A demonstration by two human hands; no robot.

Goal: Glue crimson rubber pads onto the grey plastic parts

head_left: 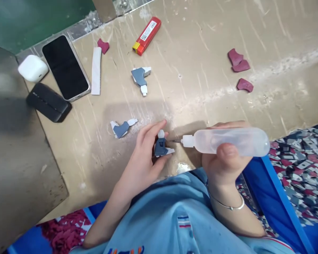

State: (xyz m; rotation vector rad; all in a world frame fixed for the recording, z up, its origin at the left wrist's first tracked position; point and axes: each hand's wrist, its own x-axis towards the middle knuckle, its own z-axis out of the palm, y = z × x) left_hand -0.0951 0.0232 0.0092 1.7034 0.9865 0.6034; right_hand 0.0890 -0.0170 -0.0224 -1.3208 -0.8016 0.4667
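My left hand (145, 155) pinches a small grey-and-white plastic part (161, 146) just above the table's near edge. My right hand (225, 158) grips a clear squeeze bottle (228, 141) lying sideways, its thin metal needle tip (175, 141) touching the part. Two similar grey-and-white parts lie on the table: one (123, 128) just left of my left hand, another (141, 79) farther back.
A scratched beige tabletop (201, 53) carries a red lighter (147, 35), a phone (65, 67), a white earbud case (33, 68), a black case (48, 102), a white strip (96, 70) and maroon pieces (238, 61). A blue bin of many small parts (299, 165) stands at right.
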